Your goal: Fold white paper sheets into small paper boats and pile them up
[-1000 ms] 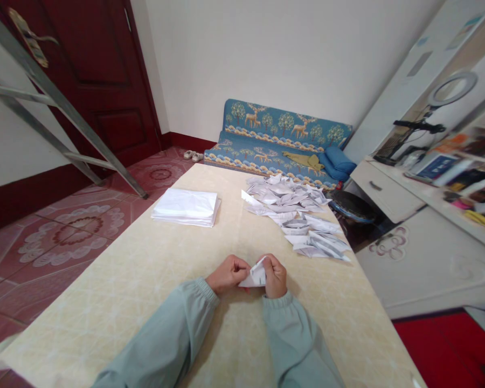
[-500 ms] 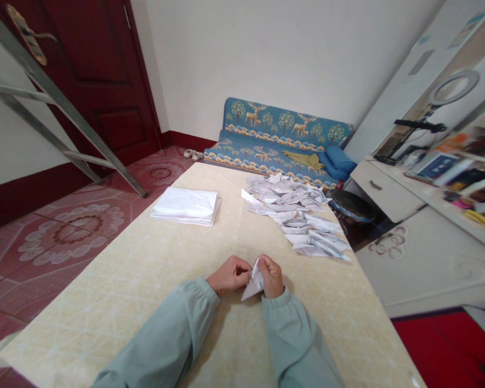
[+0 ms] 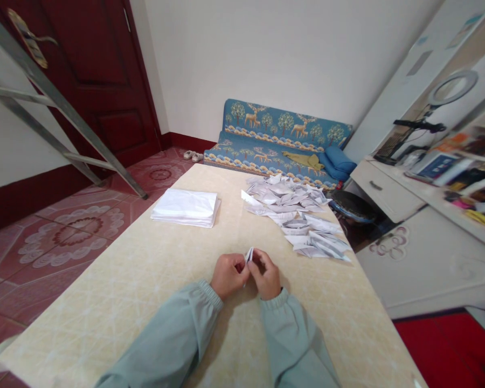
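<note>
Between my two hands, a small folded piece of paper (image 3: 249,254) stands nearly edge-on above the table. My left hand (image 3: 228,276) pinches it from the left, fingers curled. From the other side my right hand (image 3: 267,276) grips it between thumb and fingers. Most of the paper is hidden by the fingers. Beyond my right hand lies a loose heap of folded paper pieces (image 3: 285,194), pointed and printed in grey. To the far left rests a flat stack of white paper sheets (image 3: 186,207).
The table (image 3: 125,285) has a pale yellow patterned cover. A blue sofa (image 3: 262,143) stands past its far edge, and a dark round stool (image 3: 352,206) is beside its right edge. A metal ladder (image 3: 76,126) leans at left; a cluttered white cabinet (image 3: 424,253) is at right.
The folded paper has turned from showing a broad triangular face to nearly edge-on. My left hand has closed in on it, and my right hand has rotated around it.
</note>
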Available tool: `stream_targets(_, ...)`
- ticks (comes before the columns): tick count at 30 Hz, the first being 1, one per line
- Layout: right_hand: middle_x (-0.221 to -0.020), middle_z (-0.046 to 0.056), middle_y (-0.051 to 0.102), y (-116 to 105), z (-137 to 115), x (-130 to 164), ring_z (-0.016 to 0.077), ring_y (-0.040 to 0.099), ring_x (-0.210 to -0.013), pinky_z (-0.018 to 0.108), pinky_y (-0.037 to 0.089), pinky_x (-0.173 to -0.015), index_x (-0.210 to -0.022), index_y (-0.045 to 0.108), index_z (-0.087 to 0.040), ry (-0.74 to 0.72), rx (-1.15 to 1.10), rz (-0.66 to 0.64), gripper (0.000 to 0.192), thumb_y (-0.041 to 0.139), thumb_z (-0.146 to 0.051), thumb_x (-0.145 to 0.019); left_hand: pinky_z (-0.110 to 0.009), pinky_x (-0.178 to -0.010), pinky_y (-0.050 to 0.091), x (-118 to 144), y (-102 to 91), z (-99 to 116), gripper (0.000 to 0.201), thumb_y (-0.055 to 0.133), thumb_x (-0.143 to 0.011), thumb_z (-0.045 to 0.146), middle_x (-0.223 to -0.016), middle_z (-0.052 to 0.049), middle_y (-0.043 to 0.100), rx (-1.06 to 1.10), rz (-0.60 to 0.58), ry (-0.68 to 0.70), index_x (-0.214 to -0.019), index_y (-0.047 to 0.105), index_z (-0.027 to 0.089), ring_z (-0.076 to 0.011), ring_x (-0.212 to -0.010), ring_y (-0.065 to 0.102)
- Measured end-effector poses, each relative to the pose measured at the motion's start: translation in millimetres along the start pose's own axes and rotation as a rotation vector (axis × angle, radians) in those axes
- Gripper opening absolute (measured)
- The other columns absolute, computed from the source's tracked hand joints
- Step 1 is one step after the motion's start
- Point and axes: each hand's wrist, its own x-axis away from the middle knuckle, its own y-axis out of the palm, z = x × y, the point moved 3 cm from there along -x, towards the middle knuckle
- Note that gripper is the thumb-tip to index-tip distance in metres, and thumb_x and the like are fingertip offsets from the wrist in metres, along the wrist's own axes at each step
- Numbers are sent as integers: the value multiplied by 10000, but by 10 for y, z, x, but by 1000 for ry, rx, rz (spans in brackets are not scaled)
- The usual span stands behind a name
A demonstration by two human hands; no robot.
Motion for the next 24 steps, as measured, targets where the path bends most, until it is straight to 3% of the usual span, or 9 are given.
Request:
stream_targets(7,-1007,59,689,4,11,36,219,635,-927,322,477,-835,-1055,641,-222,-56,193,34,338,486,-152,-762,-210,-486,248,28,32,74,242,513,-710,178,-464,19,466,-53,-76,121,-471,492,145,-73,-456,377)
stream_targets(11,-844,80,680,-15,-8,32,197,623,-782,286,468,-714,-842,686,-198,-169,398,86,227,459,-200,-818,-220,-481,234,27,7,41,219,542,-687,173,-464,21,451,-130,31,62,-474,492,157,-81,-457,374)
stream_targets(14,-718,74,646,-10,-41,40,175,590,-661,260,433,-620,-759,676,-190,-202,478,95,270,432,-246,-860,-218,-492,263,17,-46,57,92,582,-682,201,-539,19,500,-163,123,4,-595,576,171,-90,-480,403)
stream_targets(15,-701,73,642,-2,-52,46,174,586,-645,257,425,-609,-749,675,-192,-206,492,85,277,431,-253,-864,-216,-504,288,12,-62,70,40,590,-688,209,-600,12,537,-146,136,-4,-683,611,176,-92,-500,425)
stream_targets(18,-739,74,674,25,-70,70,180,608,-661,250,421,-617,-812,683,-204,-206,475,58,248,449,-271,-860,-210,-564,359,-5,-75,100,159,574,-723,198,-762,-13,606,-52,101,16,-863,649,189,-101,-579,492)
stream_targets(21,-737,55,694,15,-43,98,172,619,-617,233,410,-566,-950,651,-207,-148,437,104,225,470,-300,-853,-210,-570,376,-12,-39,47,142,555,-757,205,-702,-18,612,41,27,6,-811,683,176,-112,-596,514)
stream_targets(24,-581,23,644,2,-6,114,143,576,-500,214,365,-493,-837,641,-188,-118,433,95,215,469,-316,-854,-210,-525,375,-12,5,-81,188,567,-769,274,-626,-26,617,151,13,-106,-744,698,141,-116,-556,513)
